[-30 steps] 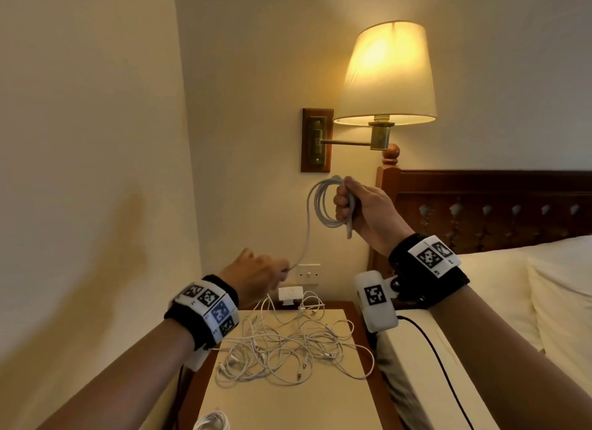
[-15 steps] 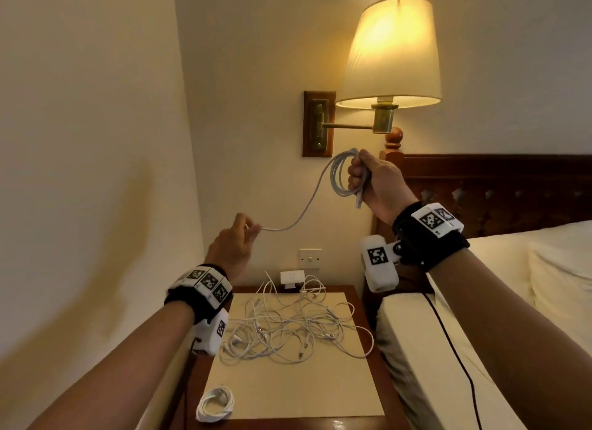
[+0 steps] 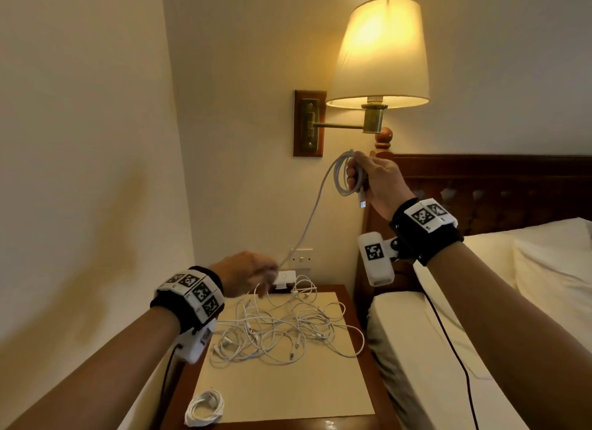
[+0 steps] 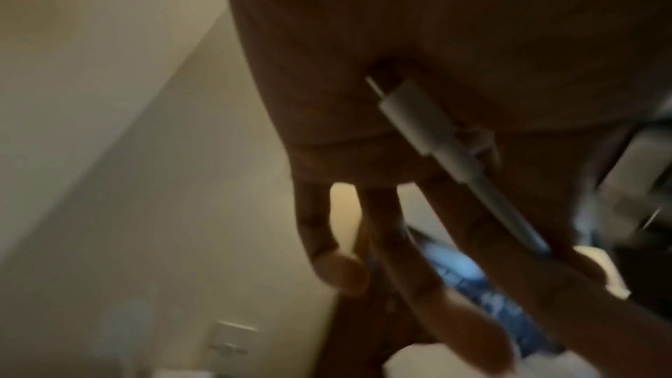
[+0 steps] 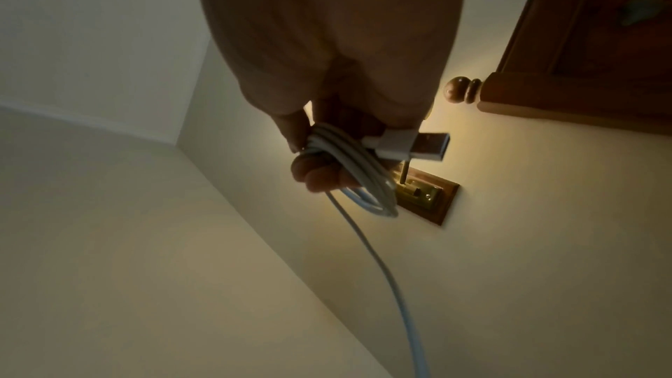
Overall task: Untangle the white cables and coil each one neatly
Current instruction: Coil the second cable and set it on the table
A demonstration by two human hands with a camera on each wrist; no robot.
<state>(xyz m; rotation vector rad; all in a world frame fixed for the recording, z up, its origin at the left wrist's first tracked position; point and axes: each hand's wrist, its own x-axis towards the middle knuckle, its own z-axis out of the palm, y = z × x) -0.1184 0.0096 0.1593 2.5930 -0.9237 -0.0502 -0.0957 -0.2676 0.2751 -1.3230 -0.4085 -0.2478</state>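
Observation:
My right hand [image 3: 368,179] is raised beside the headboard and grips a small coil of white cable [image 3: 342,176]. The coil's USB plug [image 5: 418,145] sticks out under the thumb. One strand of this cable [image 3: 307,228] runs down and left to my left hand [image 3: 256,272], which pinches its far end. In the left wrist view the small connector [image 4: 418,117] lies across the palm. A tangle of thin white cables [image 3: 282,330] lies on the nightstand below my left hand. One finished white coil [image 3: 205,409] rests at the front left corner.
The nightstand [image 3: 352,301] carries a beige mat [image 3: 288,391]. A white charger [image 3: 285,277] sits at its back below a wall switch [image 3: 301,258]. A lit wall lamp [image 3: 378,51] hangs above. The bed [image 3: 480,301] and dark headboard [image 3: 496,179] are on the right, a wall on the left.
My left hand rose with the cable end half a second ago and has now dropped back down toward the tangle. The right hand kept the coil held high.

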